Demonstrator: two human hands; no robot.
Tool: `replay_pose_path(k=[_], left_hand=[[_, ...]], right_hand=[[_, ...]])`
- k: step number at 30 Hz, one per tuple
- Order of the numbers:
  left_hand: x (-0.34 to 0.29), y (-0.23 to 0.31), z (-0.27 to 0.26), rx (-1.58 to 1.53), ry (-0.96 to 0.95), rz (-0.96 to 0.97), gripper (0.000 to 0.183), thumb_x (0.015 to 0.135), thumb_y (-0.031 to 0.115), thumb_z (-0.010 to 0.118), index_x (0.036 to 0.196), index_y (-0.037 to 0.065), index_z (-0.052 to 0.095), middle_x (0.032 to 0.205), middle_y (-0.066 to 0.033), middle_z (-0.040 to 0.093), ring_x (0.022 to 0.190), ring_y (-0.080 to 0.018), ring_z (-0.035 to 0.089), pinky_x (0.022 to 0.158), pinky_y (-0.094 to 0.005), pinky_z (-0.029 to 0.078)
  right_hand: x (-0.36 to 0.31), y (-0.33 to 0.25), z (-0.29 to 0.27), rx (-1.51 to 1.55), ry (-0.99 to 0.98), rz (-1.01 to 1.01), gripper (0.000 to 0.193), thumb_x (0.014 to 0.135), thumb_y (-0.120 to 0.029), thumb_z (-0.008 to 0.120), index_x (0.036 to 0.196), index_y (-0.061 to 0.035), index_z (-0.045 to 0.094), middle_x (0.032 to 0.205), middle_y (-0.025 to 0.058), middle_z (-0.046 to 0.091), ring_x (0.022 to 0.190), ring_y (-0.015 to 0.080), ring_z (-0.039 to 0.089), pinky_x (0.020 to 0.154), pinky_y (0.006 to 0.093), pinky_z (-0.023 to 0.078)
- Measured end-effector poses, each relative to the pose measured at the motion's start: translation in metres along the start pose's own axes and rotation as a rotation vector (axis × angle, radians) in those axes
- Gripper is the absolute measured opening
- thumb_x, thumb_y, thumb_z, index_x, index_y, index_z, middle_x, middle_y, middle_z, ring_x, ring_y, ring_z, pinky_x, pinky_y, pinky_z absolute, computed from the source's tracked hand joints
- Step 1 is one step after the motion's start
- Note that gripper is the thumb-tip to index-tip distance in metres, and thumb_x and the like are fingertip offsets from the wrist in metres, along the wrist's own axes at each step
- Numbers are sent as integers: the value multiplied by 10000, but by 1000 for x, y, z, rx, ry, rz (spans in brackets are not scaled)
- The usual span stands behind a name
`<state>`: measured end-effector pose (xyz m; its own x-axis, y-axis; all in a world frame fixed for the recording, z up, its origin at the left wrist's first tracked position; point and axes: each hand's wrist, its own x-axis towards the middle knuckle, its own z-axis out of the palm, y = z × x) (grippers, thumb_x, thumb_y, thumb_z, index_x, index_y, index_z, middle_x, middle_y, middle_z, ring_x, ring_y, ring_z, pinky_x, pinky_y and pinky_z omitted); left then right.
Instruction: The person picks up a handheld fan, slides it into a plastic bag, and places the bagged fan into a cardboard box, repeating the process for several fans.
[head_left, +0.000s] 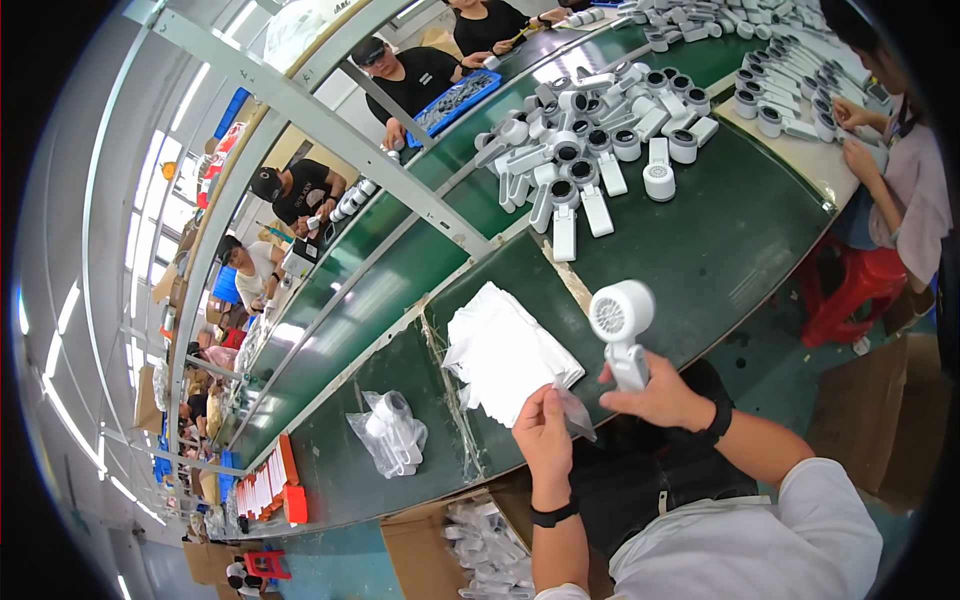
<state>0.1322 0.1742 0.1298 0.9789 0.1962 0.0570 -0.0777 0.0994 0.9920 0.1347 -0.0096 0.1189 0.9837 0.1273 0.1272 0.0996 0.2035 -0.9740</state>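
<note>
A white handheld fan [622,312] stands upright in my right hand [668,398], whose fingers are closed round its light grey handle. Close beside it, my left hand [543,432] pinches a small clear plastic bag [575,412] that hangs between the two hands. The fan is outside the bag. Just beyond my left hand lies a stack of white plastic bags [505,350] on the green table [640,240]. To its left, a bagged fan [392,432] rests on the table in crumpled clear plastic.
A large heap of loose fans [590,140] covers the far table. Below the near edge stands a carton of bagged fans [425,550]. Orange-red trays [268,485] sit at the left end. A metal frame [330,130] rises beyond. At right, a person sits on a red stool [850,290].
</note>
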Motion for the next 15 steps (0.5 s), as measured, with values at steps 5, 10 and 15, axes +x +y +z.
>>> replay_pose_path(k=[5,10,15], left_hand=[[-12,-4,14,-87,-4,-23,228,944,128,622,1057,-69,648,897,-66,670,756,-104,591,692,-230,482],[-13,-3,10,-154,8,-59,217,959,134,595,1036,-65,634,900,-83,659,741,-133,599,657,-256,496],[-7,10,2,-681,24,-198,205,992,149,529,1093,-26,559,991,-106,625,858,-173,613,756,-332,530]], right_hand=[[1,-3,26,-5,5,59,373,780,-154,754,1084,-14,589,930,53,660,835,103,599,760,290,501],[3,-10,33,30,116,86,272,816,-115,671,1047,7,596,886,69,654,802,95,588,736,290,496],[6,-5,31,67,234,29,237,815,-29,659,1032,1,568,847,15,615,742,85,586,655,252,493]])
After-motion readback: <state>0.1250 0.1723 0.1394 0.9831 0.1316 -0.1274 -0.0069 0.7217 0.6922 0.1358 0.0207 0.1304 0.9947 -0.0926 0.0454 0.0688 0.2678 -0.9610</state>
